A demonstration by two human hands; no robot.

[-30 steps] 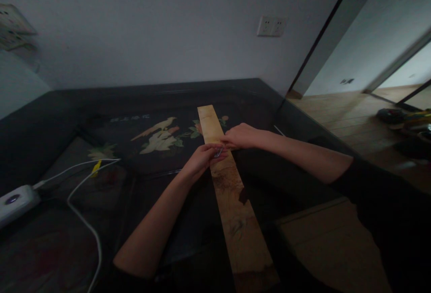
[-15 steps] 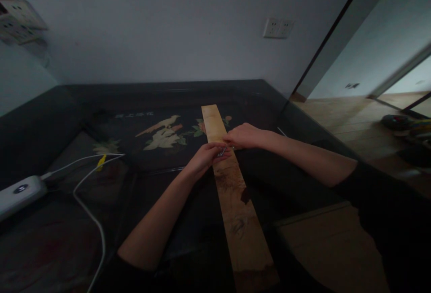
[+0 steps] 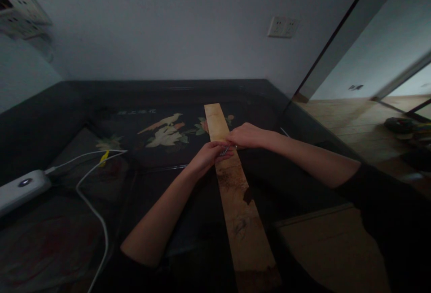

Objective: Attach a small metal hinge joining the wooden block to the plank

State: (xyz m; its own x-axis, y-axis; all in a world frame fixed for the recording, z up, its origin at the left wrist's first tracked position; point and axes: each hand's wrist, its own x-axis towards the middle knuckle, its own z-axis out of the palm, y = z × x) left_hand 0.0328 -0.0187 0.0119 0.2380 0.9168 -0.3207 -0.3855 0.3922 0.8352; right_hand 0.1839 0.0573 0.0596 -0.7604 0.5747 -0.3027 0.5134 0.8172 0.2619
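Observation:
A long wooden plank (image 3: 235,190) lies lengthwise on a dark table (image 3: 141,221) that has a bird and flower picture on it. My left hand (image 3: 207,157) rests at the plank's left edge and pinches small thin metal pieces, likely nails (image 3: 224,150). My right hand (image 3: 247,135) lies on the plank just beyond, fingertips closed and meeting my left hand at the metal pieces. What the right fingers hold is hidden.
A white power strip (image 3: 22,187) with a white cable (image 3: 92,207) lies at the left of the table. A thin metal rod (image 3: 285,132) rests near the table's right edge. A wall socket (image 3: 283,27) is behind. Wooden floor lies to the right.
Both hands keep their place on the plank. Only the view has shifted slightly, moving everything a little to the right in the picture.

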